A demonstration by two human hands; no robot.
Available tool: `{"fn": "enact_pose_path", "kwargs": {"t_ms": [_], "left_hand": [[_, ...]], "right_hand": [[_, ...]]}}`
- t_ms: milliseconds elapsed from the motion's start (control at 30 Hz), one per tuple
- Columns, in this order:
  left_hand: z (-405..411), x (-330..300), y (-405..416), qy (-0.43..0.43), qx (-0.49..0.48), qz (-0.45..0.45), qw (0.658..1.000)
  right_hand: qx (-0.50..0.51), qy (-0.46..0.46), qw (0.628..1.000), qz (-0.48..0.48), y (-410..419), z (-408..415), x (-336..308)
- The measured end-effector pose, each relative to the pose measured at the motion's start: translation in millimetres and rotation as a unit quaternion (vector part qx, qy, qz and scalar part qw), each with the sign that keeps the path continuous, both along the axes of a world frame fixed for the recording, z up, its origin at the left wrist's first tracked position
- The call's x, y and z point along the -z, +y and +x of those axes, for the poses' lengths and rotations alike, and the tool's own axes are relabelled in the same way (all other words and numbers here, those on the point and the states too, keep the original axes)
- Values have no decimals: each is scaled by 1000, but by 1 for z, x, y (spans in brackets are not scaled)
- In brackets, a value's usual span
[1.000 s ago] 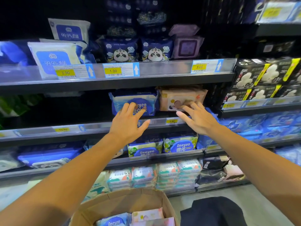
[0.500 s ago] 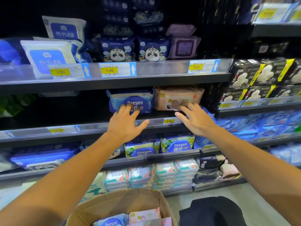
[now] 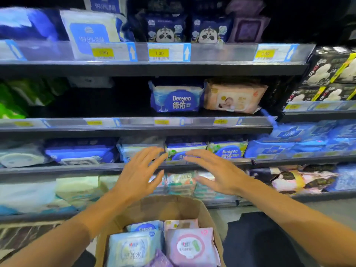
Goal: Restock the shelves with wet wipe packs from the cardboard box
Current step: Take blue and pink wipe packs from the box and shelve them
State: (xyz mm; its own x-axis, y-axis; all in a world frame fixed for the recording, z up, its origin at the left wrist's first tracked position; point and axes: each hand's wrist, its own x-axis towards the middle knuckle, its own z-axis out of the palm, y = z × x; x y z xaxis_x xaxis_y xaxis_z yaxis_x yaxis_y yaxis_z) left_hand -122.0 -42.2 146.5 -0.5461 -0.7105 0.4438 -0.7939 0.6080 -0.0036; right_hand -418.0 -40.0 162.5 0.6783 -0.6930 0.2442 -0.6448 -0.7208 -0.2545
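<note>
Cardboard box [image 3: 154, 211] at 6 o'clock held packs; left hand [image 3: 137, 175], right hand [image 3: 217, 175] spread wide, empty. Risk: hasty one-hand grab could let slippery pack fall.

You face a blue-and-white Deeyeo pack [image 3: 176, 99] beside a peach baby pack [image 3: 234, 97]; above, navy panda-print packs [image 3: 166, 28] (two alike), yellow price tags [image 3: 159, 53], and below a brown cardboard box [image 3: 169, 208] holding a pink pack [image 3: 190, 246].
</note>
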Motion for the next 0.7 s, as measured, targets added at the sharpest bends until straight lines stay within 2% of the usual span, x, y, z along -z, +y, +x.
{"fn": "enact_pose_path", "kwargs": {"t_ms": [133,233,300,433,567,633,700], "left_hand": [[33,55,9,-92,-53,134,985],[53,94,14,-192,-84,245,947],[64,116,15,-227,-107,291,923],[70,149,10,-208,-122,350,905],[75,186,1,-213,-166,450,852],[81,211,-5,-210,-167,493,827],[85,234,-10,-218,-180,542,791]], "right_hand": [[-11,44,995,92,-3,13,48],[16,95,978,184,-4,18,86],[19,134,966,222,-5,22,117],[46,163,943,286,-7,27,169],[49,124,934,331,-11,36,216],[98,128,933,323,-17,39,252],[164,177,900,363,-22,46,270]]}}
